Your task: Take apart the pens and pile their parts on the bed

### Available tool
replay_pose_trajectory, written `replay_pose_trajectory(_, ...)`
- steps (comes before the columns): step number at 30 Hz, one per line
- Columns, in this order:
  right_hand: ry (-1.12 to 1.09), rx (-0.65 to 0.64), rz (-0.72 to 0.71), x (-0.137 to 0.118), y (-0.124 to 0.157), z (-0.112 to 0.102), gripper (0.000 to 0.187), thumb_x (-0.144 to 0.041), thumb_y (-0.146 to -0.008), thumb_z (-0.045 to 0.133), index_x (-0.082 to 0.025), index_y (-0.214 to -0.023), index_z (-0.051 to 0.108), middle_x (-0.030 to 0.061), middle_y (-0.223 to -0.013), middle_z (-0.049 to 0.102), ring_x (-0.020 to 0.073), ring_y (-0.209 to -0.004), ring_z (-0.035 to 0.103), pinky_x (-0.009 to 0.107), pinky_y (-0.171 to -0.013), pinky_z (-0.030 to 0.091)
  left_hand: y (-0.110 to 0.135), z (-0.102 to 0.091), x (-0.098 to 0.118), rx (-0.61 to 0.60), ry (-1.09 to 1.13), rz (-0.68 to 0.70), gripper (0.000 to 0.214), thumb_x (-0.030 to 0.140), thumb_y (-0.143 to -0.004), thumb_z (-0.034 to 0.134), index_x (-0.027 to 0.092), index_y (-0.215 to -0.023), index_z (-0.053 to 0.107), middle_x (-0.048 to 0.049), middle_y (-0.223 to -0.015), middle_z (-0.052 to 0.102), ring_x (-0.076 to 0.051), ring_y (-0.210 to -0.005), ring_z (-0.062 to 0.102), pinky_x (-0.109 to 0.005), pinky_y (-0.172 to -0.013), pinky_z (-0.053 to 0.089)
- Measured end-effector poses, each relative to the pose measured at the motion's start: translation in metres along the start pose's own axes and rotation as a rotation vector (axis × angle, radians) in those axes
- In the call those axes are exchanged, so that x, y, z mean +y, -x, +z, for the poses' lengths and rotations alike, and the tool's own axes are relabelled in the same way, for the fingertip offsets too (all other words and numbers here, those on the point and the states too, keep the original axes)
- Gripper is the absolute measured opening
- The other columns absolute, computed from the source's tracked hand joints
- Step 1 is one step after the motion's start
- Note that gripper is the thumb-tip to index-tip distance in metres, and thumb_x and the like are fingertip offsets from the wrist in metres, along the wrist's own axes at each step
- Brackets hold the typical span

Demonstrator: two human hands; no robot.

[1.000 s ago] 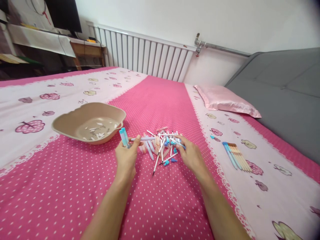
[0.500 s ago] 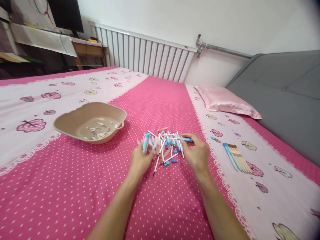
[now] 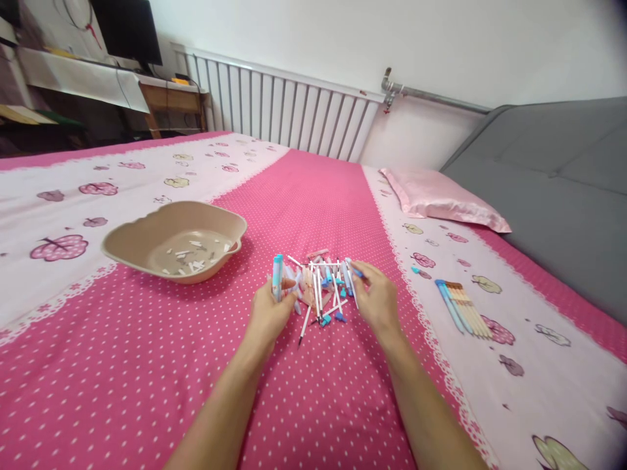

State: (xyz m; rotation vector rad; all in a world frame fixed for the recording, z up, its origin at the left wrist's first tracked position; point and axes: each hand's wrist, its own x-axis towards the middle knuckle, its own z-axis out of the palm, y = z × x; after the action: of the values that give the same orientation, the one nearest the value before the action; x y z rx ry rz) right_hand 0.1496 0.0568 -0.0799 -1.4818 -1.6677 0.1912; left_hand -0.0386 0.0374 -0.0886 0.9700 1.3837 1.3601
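Observation:
A heap of pen parts, white refills, blue caps and pale barrels, lies on the pink dotted bedspread in front of me. My left hand is closed around a light blue pen barrel held upright at the heap's left edge. My right hand is at the heap's right edge, fingers pinched on a blue pen piece. Both forearms reach in from the bottom of the view.
A tan scalloped bowl with small white bits inside sits to the left. A row of finished blue and cream pens lies to the right, a loose blue piece nearby. A pink pillow, grey headboard and radiator stand beyond.
My left hand has carried the blue barrel from beside the bowl to the heap's left edge. My right hand lifted a blue piece, then lowered back onto the heap.

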Motion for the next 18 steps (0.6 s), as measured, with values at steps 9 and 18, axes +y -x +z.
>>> replay_pose_trajectory(9, -0.588, -0.449, 0.175, -0.034, 0.013, -0.001, 0.030, -0.041, -0.083, 0.053, -0.018, -0.098, 0.065, 0.0072, -0.094, 0.068, 0.0192, -0.087, 0.063, 0.034, -0.078, 0.048, 0.020, 0.000, 0.022, -0.552, 0.256, -0.255, 0.021, 0.012, -0.059, 0.062, 0.012, -0.079, 0.067, -0.0046, -0.065, 0.064, -0.008, -0.052, 0.050, -0.019, -0.051, 0.036)
replay_pose_trajectory(18, -1.126, -0.324, 0.562, -0.041, 0.010, -0.005, 0.020, -0.034, -0.069, 0.072, -0.016, -0.075, 0.065, -0.0037, -0.064, 0.055, 0.0055, -0.055, 0.049, 0.015, -0.049, 0.042, 0.017, -0.006, 0.026, -0.628, 0.444, -0.434, 0.020, 0.015, -0.075, 0.062, 0.012, -0.094, 0.066, -0.0117, -0.086, 0.067, -0.015, -0.071, 0.064, -0.025, -0.068, 0.052)
